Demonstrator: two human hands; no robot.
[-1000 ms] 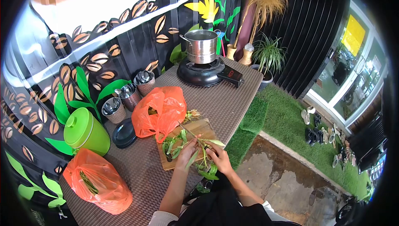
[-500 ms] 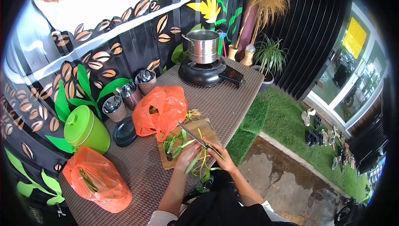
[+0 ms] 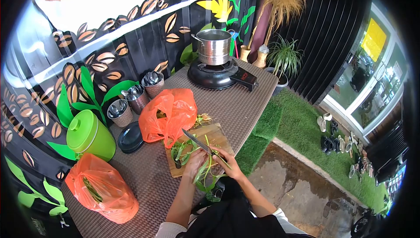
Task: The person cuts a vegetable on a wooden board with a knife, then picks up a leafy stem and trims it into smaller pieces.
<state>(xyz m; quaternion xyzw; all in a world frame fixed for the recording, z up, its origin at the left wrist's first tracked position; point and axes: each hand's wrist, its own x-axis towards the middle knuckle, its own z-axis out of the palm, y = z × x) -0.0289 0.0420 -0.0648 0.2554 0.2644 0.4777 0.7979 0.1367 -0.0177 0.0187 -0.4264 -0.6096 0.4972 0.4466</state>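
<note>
right hand [image 3: 229, 164] gripping thin steel knife [image 3: 195, 139], leafy green stems [image 3: 205, 171], flat wooden board [image 3: 218, 138]

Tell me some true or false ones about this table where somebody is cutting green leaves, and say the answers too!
1. The right hand holds a knife. True.
2. The pot stands on the grass. False: it stands on the stove.
3. The left hand holds green stems. True.
4. The bucket is blue. False: it is green, with a green lid on it.
5. Two orange bags lie on the table. True.
</note>
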